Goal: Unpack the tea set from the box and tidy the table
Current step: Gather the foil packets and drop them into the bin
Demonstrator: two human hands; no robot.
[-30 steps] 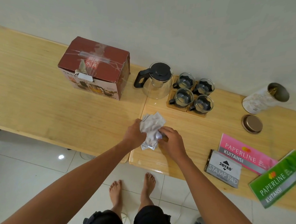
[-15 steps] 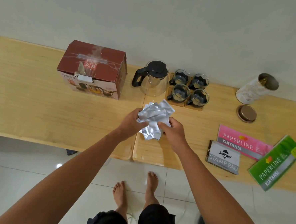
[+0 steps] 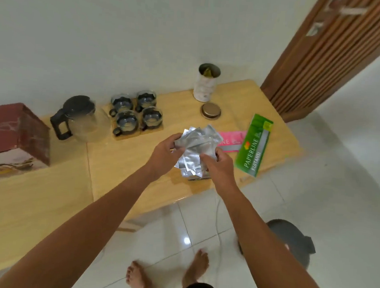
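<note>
Fingers of the left hand point(image 3: 164, 151) and right hand point(image 3: 217, 163) pinch the crumpled silver foil packets point(image 3: 195, 150) between them; the open tin point(image 3: 206, 82) stands far beyond, nearer the right hand.

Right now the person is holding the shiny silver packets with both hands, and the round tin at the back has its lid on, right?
Not quite. The head view shows the tin open, its lid lying on the table in front of it. The rest is right: left hand and right hand both hold the silver packets.
</note>
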